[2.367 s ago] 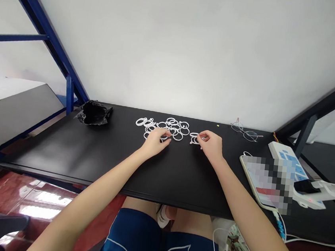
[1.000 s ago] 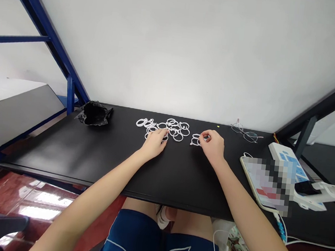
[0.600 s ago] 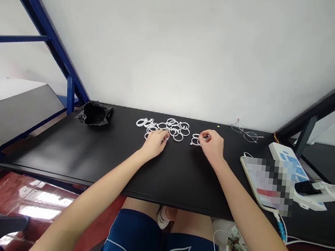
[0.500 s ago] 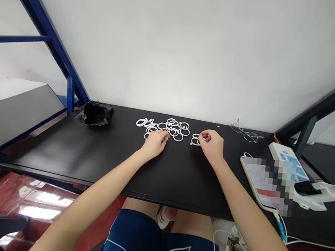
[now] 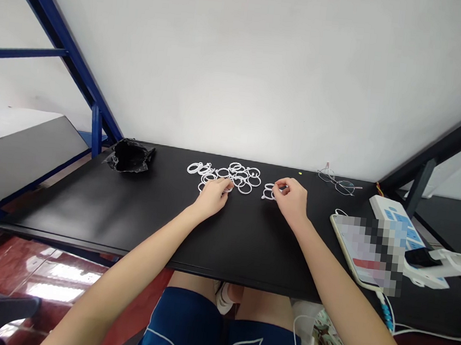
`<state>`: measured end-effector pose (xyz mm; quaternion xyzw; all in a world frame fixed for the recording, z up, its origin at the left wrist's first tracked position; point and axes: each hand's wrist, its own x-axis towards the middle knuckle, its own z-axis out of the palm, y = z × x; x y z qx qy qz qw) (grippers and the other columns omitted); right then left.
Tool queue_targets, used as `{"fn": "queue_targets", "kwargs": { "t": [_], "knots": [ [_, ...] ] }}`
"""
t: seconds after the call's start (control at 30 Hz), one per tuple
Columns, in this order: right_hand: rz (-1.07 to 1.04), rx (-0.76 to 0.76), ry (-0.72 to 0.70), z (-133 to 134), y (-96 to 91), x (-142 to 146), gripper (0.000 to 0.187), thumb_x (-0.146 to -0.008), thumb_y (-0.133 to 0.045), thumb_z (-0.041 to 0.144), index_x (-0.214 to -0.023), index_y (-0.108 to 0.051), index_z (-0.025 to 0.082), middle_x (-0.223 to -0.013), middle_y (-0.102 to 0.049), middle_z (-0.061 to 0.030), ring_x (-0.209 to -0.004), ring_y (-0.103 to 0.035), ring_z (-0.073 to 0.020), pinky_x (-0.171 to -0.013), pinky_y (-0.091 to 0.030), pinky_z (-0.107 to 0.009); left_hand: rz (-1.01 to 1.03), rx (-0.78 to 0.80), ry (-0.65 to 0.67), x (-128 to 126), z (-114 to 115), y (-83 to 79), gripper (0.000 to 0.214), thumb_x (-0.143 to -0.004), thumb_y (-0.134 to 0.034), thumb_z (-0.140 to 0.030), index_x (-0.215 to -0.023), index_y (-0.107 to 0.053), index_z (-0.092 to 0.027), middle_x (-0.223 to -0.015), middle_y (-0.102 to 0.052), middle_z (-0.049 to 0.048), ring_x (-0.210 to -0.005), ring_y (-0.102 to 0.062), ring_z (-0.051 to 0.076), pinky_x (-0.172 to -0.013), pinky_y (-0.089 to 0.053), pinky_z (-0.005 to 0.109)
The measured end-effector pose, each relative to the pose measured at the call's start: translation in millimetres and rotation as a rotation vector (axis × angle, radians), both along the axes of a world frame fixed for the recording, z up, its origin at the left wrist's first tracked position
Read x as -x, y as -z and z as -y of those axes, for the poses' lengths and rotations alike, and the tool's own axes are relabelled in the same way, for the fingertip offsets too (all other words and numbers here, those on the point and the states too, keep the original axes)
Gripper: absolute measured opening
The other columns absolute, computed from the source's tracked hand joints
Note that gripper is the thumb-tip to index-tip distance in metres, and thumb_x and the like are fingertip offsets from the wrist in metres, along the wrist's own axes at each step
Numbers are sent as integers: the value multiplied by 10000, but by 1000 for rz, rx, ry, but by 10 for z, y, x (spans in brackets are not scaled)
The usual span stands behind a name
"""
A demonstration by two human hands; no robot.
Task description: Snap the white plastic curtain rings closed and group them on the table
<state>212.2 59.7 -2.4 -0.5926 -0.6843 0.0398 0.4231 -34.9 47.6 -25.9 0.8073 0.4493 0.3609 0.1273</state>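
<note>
A loose pile of white curtain rings [image 5: 245, 193], thin hoops with small eyelets, lies near the middle of the black table. At the pile's front edge, my left hand [image 5: 213, 197] has its fingers curled down with the thumb near the fingertips, on a ring partly hidden under them. To the right, apart from the pile, a few more white rings [image 5: 268, 198] lie together on the table. My right hand [image 5: 292, 199] pinches one of these between thumb and fingertips; the fingers cover part of it.
A crumpled black plastic bag [image 5: 131, 157] stands open at the left on the table [image 5: 99, 208]. Eyeglasses [image 5: 338, 184] lie at the back right. Nearer on the right are a phone [image 5: 360, 252] with a cable and a white power strip [image 5: 398, 220]. Blue metal posts [image 5: 76, 74] rise at the left.
</note>
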Motion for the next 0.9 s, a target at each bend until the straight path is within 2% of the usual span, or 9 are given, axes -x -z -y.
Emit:
{"fn": "queue_targets", "kwargs": {
  "t": [0.3, 0.53, 0.7, 0.8, 0.9],
  "knots": [
    [-5, -24, -18, -11, 22, 6, 71, -743, -557, 206, -692, -604, 197, -763, -627, -14, -537, -522, -124, -625, -421, -287, 81, -51, 12, 0, -30, 35, 169, -796, -496, -69, -874, -582, -192, -882, -679, 36, -797, -642, 164, -769, -509, 297],
    [-17, -32, -29, -14, 21, 9, 67, -743, -557, 209, -704, -609, 197, -762, -627, -16, -533, -520, -126, -610, -412, -289, 93, -115, -74, -23, -4, -40, 158, -781, -529, -73, -833, -620, -192, -847, -699, 22, -793, -640, 177, -873, -458, 351],
    [-15, -43, -36, -21, 29, 9, 62, -741, -559, 203, -707, -611, 197, -749, -634, -16, -531, -524, -129, -614, -414, -293, 307, -84, -191, -16, 37, -143, 189, -769, -539, -85, -865, -660, -193, -910, -709, 25, -892, -626, 182, -848, -460, 322],
    [-22, -50, -46, -17, 27, 14, 60, -743, -562, 200, -706, -609, 197, -751, -635, -12, -526, -521, -123, -613, -418, -290, 417, -26, -256, -2, 19, -171, 121, -751, -580, -128, -797, -672, -191, -851, -693, 22, -802, -593, 164, -739, -460, 291],
    [-30, -54, -49, -7, 20, 21, 57, -743, -564, 199, -709, -609, 196, -753, -635, -8, -520, -518, -119, -615, -423, -286, 622, 136, -223, 4, -26, -161, 71, -748, -631, -227, -784, -654, -170, -813, -670, 33, -680, -562, 130, -604, -439, 246]
  ]
}}
